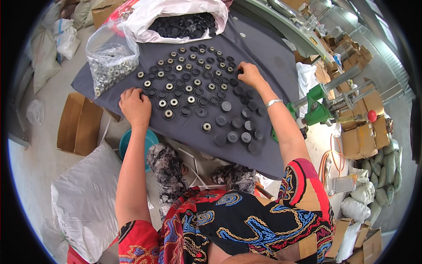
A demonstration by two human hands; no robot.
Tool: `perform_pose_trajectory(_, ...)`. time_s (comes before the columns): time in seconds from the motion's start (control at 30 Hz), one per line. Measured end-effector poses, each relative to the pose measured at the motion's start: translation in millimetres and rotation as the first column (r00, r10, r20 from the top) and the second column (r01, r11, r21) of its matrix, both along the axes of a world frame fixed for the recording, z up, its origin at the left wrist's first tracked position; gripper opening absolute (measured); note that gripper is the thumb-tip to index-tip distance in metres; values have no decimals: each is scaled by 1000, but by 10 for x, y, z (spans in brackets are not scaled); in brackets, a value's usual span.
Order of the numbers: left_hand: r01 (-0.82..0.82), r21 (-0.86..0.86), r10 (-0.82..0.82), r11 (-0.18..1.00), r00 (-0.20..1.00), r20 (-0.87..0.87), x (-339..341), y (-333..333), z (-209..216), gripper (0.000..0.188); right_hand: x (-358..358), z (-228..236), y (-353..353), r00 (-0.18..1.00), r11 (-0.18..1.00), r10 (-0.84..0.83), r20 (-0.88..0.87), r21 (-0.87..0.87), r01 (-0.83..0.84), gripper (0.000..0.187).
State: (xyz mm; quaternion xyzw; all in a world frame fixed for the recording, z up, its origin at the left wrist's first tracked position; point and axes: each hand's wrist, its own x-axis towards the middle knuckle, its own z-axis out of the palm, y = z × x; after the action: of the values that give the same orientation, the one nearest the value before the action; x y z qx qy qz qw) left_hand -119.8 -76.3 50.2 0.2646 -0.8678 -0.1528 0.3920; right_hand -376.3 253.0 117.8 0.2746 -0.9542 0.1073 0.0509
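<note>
Black cap [240,71] was pinched by right hand [251,75]; left hand [135,106] was curled near bearing-fitted black wheel [162,104], its grip couldn't be told.

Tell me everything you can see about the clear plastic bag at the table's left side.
The clear plastic bag looks thin, shiny and crinkled. Small silvery ring-shaped parts fill its lower portion; its upper portion is slack. It slumps on the left side of the dark grey table, close beside the white sack; whether they touch is unclear. Neither left hand nor right hand touches it.
</note>
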Motion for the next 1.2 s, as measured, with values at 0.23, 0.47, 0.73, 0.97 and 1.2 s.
perform_pose_trajectory(0.23,-7,-5,7,1000,1000,-18,13,-4,1,16,168,44,21,996,996,-85,28,-9,86,42)
perform_pose_trajectory(0.47,-5,2,5,1000,1000,-14,-3,-3,13,16,63,48,61,999,987,44,-20,153,-41,37)
perform_pose_trajectory(0.73,-5,2,5,1000,1000,-27,-1,-6,1,17,-41,98,-279,993,995,68,102,-86,-59,38)
perform_pose_trajectory(0.97,-5,6,6,1000,1000,-12,18,0,3,17,-45,70,-379,993,997,62,97,31,-65,37)
perform_pose_trajectory(1.2,-4,-11,4,1000,1000,-24,18,2,6,16,17,121,-309,997,976,73,-15,208,-68,29)
